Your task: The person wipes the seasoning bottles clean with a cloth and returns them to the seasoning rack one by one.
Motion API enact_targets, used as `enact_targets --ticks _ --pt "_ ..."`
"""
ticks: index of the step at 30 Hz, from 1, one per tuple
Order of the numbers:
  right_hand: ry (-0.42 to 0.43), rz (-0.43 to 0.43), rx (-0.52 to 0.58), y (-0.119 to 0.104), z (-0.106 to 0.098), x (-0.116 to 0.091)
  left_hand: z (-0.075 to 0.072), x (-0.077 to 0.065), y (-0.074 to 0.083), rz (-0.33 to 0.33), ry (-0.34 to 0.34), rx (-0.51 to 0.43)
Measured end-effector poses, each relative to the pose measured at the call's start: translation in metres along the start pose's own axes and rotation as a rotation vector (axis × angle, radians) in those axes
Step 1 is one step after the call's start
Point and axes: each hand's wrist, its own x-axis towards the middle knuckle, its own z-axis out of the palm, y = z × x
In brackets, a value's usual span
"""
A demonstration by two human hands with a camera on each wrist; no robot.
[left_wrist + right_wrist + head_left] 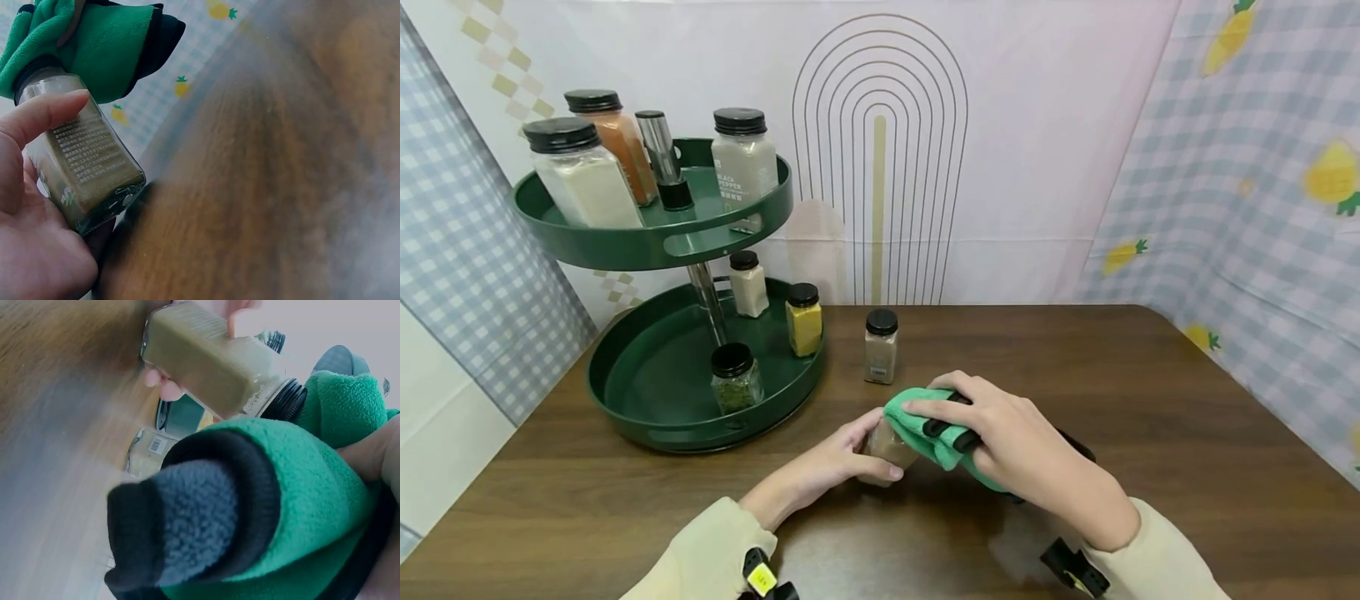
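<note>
The left hand (835, 462) grips a small clear jar (87, 147) of tan powder, thumb across its printed side. The right hand (1003, 425) clutches a green cloth (925, 417) with black edging, bunched over the jar's black lid (284, 400). The two hands are close together, joined by the tilted jar and cloth, above the near middle of a brown wooden table (1150, 400). Pale sleeves (700, 554) cover both arms.

Just beyond the hands, a black-capped spice bottle (881, 348) stands upright on the table. To its left is a green two-tier stand (658, 435). Its lower tray holds three small containers: one pale (749, 292), one yellow (805, 323), one with green flakes (737, 387). The upper tray holds three larger containers, white (587, 187), orange (625, 154) and one labelled black pepper (743, 167), plus a silver-and-black cylinder (660, 150). Behind hangs patterned fabric (1037, 150).
</note>
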Motion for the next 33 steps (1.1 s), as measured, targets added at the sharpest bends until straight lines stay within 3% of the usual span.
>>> enact_targets --ticks 12,18,28,33 --pt "-0.037 0.096 -0.033 0.002 0.002 0.0 -0.003 -0.002 -0.001 -0.053 0.01 -0.005" --pt "-0.102 0.159 -0.033 0.005 -0.004 0.001 -0.003 0.0 -0.001 -0.032 -0.001 -0.019" --pt "-0.209 0.189 -0.051 0.013 -0.018 -0.002 -0.004 0.001 0.001 -0.049 -0.001 -0.013" --pt "-0.163 0.177 -0.06 0.018 -0.028 -0.005 -0.002 0.0 0.003 -0.065 0.003 -0.008"
